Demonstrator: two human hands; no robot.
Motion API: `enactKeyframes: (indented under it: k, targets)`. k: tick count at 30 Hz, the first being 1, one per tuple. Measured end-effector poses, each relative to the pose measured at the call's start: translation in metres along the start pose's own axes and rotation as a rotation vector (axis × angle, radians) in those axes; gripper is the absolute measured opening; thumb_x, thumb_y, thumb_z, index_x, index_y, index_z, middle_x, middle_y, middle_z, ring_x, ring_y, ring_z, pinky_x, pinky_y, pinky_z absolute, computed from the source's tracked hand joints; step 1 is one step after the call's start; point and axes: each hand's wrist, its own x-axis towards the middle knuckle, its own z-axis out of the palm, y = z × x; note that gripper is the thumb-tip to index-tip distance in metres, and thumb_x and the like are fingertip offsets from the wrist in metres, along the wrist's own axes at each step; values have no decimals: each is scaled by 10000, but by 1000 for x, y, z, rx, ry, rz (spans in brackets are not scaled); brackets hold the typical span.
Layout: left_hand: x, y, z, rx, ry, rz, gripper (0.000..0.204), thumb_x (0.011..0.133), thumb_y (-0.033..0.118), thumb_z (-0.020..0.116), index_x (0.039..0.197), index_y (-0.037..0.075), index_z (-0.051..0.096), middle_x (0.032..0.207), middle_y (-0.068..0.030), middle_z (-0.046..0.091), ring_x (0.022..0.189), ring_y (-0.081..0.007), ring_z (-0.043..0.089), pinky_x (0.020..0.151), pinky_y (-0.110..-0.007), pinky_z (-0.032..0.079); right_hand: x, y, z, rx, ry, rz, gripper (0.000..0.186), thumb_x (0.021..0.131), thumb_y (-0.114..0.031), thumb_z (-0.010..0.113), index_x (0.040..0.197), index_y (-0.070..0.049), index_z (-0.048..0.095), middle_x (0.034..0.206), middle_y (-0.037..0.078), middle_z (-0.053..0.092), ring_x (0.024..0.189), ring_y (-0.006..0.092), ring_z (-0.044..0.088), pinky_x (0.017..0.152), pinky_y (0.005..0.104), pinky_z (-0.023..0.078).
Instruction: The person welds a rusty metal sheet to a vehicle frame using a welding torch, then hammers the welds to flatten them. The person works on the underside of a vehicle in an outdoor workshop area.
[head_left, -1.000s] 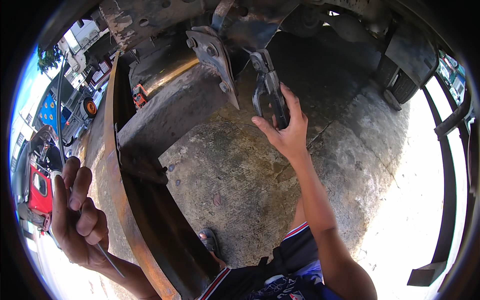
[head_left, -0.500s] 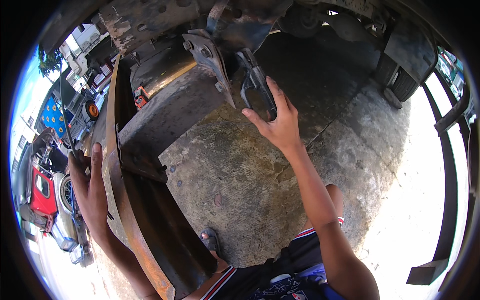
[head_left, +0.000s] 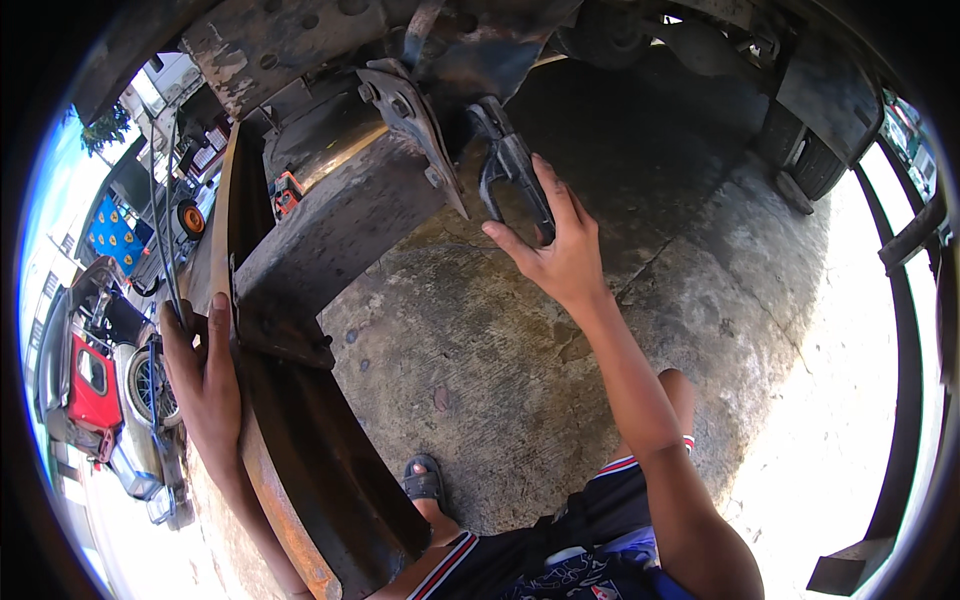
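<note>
My right hand [head_left: 562,250] grips the handle of a black welding electrode holder [head_left: 513,165]. Its jaw end points up and away from me, just right of a bolted steel bracket [head_left: 408,120]. My thumb lies to the left, near the holder's curved lever. At the left, my left hand [head_left: 205,385] is closed around thin rods [head_left: 163,225], which rise from between its fingers. The thumb stands up along the side of a rusty steel beam [head_left: 320,460]. Where the rods pass inside the hand is hidden.
A dark crossbeam [head_left: 340,225] joins the rusty beam to the bracket area. Overhead runs a holed chassis plate [head_left: 260,60]. A sandalled foot [head_left: 425,480] rests on the concrete. A red sidecar motorcycle [head_left: 92,380] stands left, an orange-hubbed wheel [head_left: 190,219] beyond it, a tyre [head_left: 815,170] far right.
My left hand has moved right, closer to the rusty beam, and two rods now show apart above it. The electrode holder stays in my right hand almost unmoved while the surroundings shift slightly.
</note>
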Motion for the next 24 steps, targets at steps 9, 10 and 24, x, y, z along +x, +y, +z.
enactKeyframes:
  k: [9,10,24]
  targets:
    - [-2,4,-2,35,20,29,534,997,367,606,1313,-51,501,1138,-235,587,1041,-277,592,940,-396,460,1,-8,-2,-52,22,-45,811,795,-438,813,1381,17,487,1087,246,662,895,368,718,711,400,603]
    - [-2,4,-2,38,20,43,534,997,364,606,1314,-52,500,1139,-235,587,1040,-276,593,939,-392,460,1,-8,-1,-79,4,-30,812,795,-437,814,1382,19,487,1083,246,662,899,368,718,711,403,602]
    - [-6,6,-3,23,16,18,586,987,364,626,1366,-57,475,1146,-222,590,1058,-266,593,943,-382,456,6,-18,-13,-275,-99,-1,842,838,-527,738,1405,32,464,1033,241,660,692,319,715,661,362,597]
